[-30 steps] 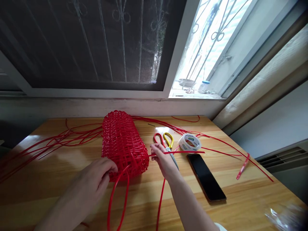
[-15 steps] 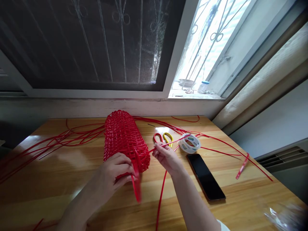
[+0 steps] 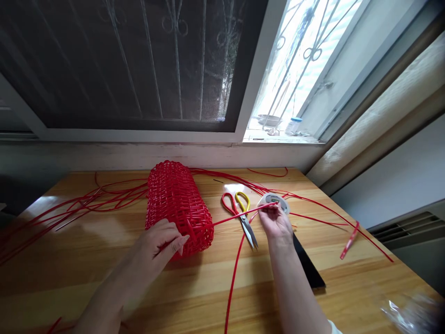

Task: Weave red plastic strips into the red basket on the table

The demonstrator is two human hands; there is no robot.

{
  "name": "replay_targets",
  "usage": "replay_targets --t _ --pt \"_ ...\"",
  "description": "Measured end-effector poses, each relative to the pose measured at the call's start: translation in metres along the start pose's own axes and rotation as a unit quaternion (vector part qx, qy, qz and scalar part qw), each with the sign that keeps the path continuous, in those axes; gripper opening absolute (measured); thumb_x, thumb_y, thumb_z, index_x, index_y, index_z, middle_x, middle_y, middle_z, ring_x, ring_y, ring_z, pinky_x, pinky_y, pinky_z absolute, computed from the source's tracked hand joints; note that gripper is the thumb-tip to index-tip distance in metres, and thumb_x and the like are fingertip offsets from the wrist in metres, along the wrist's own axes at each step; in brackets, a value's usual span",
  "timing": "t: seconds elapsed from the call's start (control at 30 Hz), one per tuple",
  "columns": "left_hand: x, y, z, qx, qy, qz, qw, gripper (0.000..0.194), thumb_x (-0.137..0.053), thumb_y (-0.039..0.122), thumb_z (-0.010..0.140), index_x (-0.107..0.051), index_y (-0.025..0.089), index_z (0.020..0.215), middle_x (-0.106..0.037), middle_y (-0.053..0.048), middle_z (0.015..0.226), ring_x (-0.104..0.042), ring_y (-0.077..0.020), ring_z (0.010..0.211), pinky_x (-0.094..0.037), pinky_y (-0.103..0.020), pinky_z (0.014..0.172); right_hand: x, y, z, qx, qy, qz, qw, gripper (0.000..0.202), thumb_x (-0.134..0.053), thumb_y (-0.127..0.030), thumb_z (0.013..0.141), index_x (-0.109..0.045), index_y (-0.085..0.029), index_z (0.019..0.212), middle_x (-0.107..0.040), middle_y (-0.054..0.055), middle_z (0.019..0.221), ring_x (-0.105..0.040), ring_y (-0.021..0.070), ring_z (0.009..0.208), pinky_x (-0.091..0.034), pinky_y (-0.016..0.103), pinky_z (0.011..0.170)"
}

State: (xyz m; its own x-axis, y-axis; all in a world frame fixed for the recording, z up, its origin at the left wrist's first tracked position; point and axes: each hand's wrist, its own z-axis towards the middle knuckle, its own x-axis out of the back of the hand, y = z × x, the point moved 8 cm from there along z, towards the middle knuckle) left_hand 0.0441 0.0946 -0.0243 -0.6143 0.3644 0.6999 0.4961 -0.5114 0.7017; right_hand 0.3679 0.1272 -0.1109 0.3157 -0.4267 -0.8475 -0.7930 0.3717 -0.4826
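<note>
A red woven basket [image 3: 177,199] lies on its side on the wooden table. My left hand [image 3: 165,241] is closed on the basket's near edge, its thumb pressed toward the fingers. From the basket's right side a red plastic strand [image 3: 239,215] runs taut to my right hand [image 3: 276,220], which pinches it. That hand is in front of a roll of white tape [image 3: 283,204] and covers part of it. Scissors [image 3: 239,211] with one red and one yellow handle lie under the strand, between basket and right hand.
Long red strands [image 3: 114,192] spread left, and more [image 3: 313,199] reach right. A black phone [image 3: 309,264] lies partly under my right forearm. A short red strip [image 3: 349,241] and clear plastic [image 3: 413,311] are at the right. The window wall [image 3: 156,150] borders the table's back.
My right hand has moved right, drawing the strand out from the basket. The loop near my left hand is no longer seen. The basket has shifted slightly left and the scissors' blades now show.
</note>
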Motion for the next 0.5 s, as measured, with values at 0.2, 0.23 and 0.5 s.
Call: replay_targets --t 0.2,0.23,0.5 --pt "0.004 0.006 -0.002 0.013 0.078 0.085 0.993 0.035 -0.037 0.030 0.092 -0.038 0.016 0.060 -0.047 -0.001 0.064 -0.044 -0.0136 0.067 -0.036 -0.027 0.065 -0.011 0.020 -0.015 -0.049 0.014 0.008 0.999 0.030 -0.052 -0.038 0.088 -0.049 -0.018 0.066 -0.053 -0.004 0.055 -0.053 0.0069 0.048 -0.049 0.020 0.048" --pt "0.003 0.008 -0.001 0.010 0.086 0.102 0.991 0.033 -0.039 0.028 0.090 -0.038 0.016 0.059 -0.047 -0.001 0.064 -0.044 -0.0136 0.067 -0.036 -0.027 0.064 -0.017 0.031 -0.023 -0.067 0.001 -0.012 0.998 0.032 -0.053 -0.045 0.085 -0.052 -0.018 0.068 -0.054 -0.003 0.057 -0.053 0.0078 0.049 -0.049 0.021 0.048" --pt "0.001 0.004 -0.001 0.027 0.136 0.187 0.973 0.030 -0.046 0.032 0.088 -0.049 0.016 0.062 -0.052 -0.002 0.066 -0.046 -0.0160 0.067 -0.037 -0.031 0.065 -0.067 0.113 -0.104 -0.153 -0.215 -0.320 0.910 0.030 -0.077 -0.039 0.065 -0.058 -0.016 0.067 -0.057 -0.003 0.057 -0.047 0.0059 0.048 -0.037 0.019 0.048"
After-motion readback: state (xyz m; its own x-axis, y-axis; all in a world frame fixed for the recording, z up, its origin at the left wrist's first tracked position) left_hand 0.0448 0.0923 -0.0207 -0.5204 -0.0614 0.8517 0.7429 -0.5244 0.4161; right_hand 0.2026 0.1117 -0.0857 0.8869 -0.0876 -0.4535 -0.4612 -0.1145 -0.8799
